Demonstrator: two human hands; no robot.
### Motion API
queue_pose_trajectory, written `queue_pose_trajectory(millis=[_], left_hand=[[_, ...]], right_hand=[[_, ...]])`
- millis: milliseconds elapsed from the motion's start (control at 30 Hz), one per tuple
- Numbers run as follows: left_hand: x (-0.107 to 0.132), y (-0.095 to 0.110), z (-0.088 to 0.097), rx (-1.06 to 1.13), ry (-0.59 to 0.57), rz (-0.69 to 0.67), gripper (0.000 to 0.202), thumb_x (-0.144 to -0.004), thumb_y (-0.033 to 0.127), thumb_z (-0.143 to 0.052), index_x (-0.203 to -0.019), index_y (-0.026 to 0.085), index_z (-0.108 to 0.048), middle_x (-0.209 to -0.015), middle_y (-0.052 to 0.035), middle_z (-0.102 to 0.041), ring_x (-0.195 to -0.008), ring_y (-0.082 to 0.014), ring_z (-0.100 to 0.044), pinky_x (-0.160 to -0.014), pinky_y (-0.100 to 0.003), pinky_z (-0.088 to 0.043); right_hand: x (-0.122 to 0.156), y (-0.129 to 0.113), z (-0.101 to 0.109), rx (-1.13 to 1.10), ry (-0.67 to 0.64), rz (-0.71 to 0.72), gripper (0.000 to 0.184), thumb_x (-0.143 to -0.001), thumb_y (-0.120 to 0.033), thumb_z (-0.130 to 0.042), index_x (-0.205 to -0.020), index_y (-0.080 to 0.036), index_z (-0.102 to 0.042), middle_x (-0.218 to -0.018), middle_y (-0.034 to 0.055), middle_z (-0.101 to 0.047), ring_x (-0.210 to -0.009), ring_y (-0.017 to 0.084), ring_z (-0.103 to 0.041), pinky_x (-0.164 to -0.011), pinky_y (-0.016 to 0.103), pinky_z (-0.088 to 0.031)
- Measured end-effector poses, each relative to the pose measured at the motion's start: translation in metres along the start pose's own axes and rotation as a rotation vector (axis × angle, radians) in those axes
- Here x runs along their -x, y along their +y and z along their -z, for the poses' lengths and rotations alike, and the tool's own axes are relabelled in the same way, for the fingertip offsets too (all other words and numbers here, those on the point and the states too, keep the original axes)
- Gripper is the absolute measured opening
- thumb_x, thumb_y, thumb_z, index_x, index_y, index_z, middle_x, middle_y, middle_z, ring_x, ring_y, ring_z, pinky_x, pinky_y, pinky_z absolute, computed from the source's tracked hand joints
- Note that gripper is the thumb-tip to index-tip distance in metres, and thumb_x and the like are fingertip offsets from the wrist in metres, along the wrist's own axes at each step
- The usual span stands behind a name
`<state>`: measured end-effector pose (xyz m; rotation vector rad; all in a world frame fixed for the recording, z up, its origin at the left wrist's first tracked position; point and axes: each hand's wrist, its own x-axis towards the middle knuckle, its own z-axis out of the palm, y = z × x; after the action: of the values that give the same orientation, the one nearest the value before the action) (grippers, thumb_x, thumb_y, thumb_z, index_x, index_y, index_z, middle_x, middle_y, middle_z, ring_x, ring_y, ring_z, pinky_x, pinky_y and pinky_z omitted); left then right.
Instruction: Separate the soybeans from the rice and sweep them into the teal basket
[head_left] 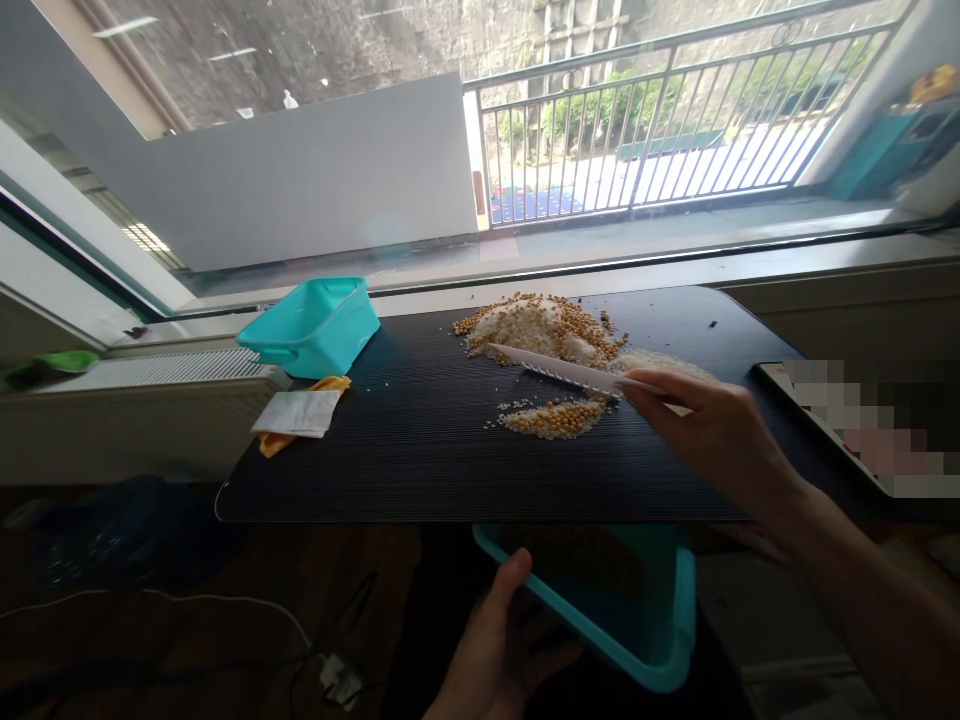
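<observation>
My right hand [709,425] grips a stiff pale sheet of card [559,369], seen nearly edge-on, with dark marks along its lower side. The card stands tilted between a large heap of white rice mixed with yellow soybeans [517,332] and a smaller heap of beans and rice [559,419] nearer me. More rice lies behind my right hand. Below the table's front edge, my left hand [495,635] holds a turquoise plastic basin [684,610], thumb over its rim. Brownish contents show dimly in the basin's shade; the far rim is partly hidden under the table.
Another turquoise basin [337,335] stands at the table's back left. A white tissue packet [296,413] lies over an orange cloth [274,443]. A dark-edged device [825,420], partly blurred, rests at the right. The dark table [375,480] abuts a window; a power strip [341,680] is on the floor.
</observation>
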<state>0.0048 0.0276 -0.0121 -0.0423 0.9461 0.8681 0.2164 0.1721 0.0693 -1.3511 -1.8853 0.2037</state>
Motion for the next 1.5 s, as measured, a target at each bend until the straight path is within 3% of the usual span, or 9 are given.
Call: queue_pose_trajectory(millis=[300,800,1000,1100,1233,1367,1500], left_hand=[[-0.003,-0.002,-0.006,0.008,0.001,0.008,0.062,-0.082,0.048,-0.063,-0.132,0.013,-0.051,-0.128,-0.0184,-0.063,-0.117,-0.0357,-0.058,-0.090,-0.046,-0.052],[-0.007,-0.004,-0.014,-0.052,0.056,0.014,0.057,-0.083,0.049,-0.062,-0.125,0.012,-0.055,-0.116,-0.0180,-0.066,-0.097,-0.0285,-0.065,-0.080,-0.040,-0.055],[-0.006,-0.003,-0.014,-0.059,0.044,0.013,0.056,-0.083,0.048,-0.061,-0.126,0.012,-0.055,-0.122,-0.0182,-0.065,-0.103,-0.0302,-0.064,-0.081,-0.041,-0.055],[-0.004,-0.002,-0.013,-0.055,0.044,0.018,0.058,-0.084,0.049,-0.060,-0.129,0.012,-0.052,-0.125,-0.0185,-0.064,-0.110,-0.0332,-0.062,-0.085,-0.043,-0.054],[-0.004,0.000,-0.010,-0.069,0.047,0.048,0.063,-0.082,0.051,-0.061,-0.131,0.012,-0.051,-0.126,-0.0197,-0.063,-0.117,-0.0363,-0.059,-0.089,-0.045,-0.053],[-0.006,0.002,-0.006,-0.033,0.005,0.057,0.069,-0.079,0.050,-0.065,-0.134,0.012,-0.049,-0.130,-0.0192,-0.062,-0.122,-0.0379,-0.055,-0.095,-0.050,-0.050],[-0.006,0.007,-0.003,-0.023,0.024,0.054,0.067,-0.081,0.049,-0.065,-0.134,0.012,-0.048,-0.128,-0.0188,-0.063,-0.121,-0.0376,-0.056,-0.099,-0.053,-0.047]], right_hand=[[0.024,-0.020,-0.001,0.031,0.054,0.169,0.015,-0.087,-0.027,-0.059,-0.097,-0.024,-0.070,-0.094,0.0018,-0.076,-0.080,0.018,-0.072,-0.074,0.028,-0.056],[0.049,-0.038,0.004,0.030,0.043,0.237,0.015,-0.088,-0.019,-0.058,-0.099,-0.022,-0.068,-0.098,0.0047,-0.076,-0.085,0.016,-0.072,-0.075,0.025,-0.056],[0.055,-0.040,0.010,-0.005,0.047,0.238,0.017,-0.086,-0.019,-0.060,-0.100,-0.023,-0.068,-0.098,0.0036,-0.076,-0.084,0.016,-0.072,-0.076,0.025,-0.056],[0.041,-0.034,0.012,-0.051,0.040,0.200,0.016,-0.086,-0.022,-0.060,-0.099,-0.025,-0.070,-0.098,0.0024,-0.076,-0.084,0.017,-0.072,-0.078,0.026,-0.056],[-0.002,-0.020,-0.003,-0.197,-0.045,0.151,0.015,-0.087,-0.029,-0.059,-0.093,-0.026,-0.072,-0.095,0.0013,-0.076,-0.087,0.018,-0.071,-0.081,0.030,-0.056],[-0.039,-0.009,-0.028,-0.361,-0.244,0.121,0.018,-0.084,-0.035,-0.060,-0.091,-0.026,-0.074,-0.094,0.0012,-0.076,-0.087,0.019,-0.071,-0.079,0.032,-0.056],[-0.051,-0.001,-0.035,-0.487,-0.414,0.115,0.017,-0.080,-0.037,-0.064,-0.086,-0.026,-0.075,-0.091,0.0012,-0.077,-0.087,0.018,-0.071,-0.080,0.031,-0.056]])
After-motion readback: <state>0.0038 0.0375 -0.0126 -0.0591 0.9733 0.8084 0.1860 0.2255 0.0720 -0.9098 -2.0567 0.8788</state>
